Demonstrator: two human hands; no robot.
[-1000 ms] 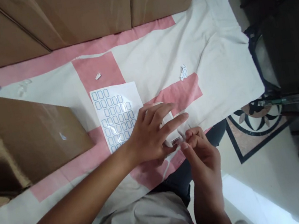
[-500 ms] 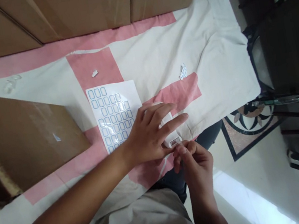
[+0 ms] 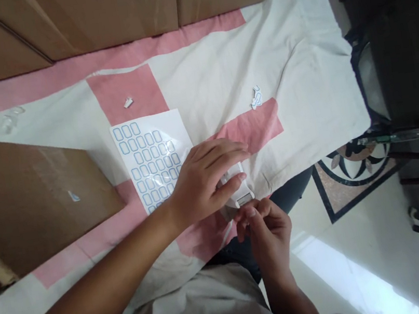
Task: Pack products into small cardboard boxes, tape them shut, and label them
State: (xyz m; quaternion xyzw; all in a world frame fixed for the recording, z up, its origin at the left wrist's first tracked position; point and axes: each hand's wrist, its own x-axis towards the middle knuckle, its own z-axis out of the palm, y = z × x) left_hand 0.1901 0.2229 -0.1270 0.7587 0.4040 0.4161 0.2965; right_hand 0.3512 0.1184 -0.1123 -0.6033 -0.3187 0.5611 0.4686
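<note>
A small white plastic box with a slot-like opening in its end (image 3: 243, 194) lies at the table's front edge, partly covered. My left hand (image 3: 208, 175) lies over it, fingers curved across the far side and thumb along the near side, gripping it. Just below the slotted end, my right hand (image 3: 269, 227) is closed in a pinch of thumb and forefinger; anything between them is too small to make out. Left of the box is a white sheet of blue-edged blank labels (image 3: 150, 155), with some positions bare and its lower right part under my left hand.
Cardboard boxes (image 3: 102, 15) line the table's back, and another carton (image 3: 53, 196) stands at left. On the pink and white cloth (image 3: 304, 80) lie a small white piece (image 3: 128, 102), crumpled label scraps (image 3: 256, 97) and clear plastic bits (image 3: 12, 119).
My left hand's spread fingers have drawn together, and its thumb has come down along the white box. My right hand stays pinched near the slotted end, slightly lower. The view has shifted a little.
</note>
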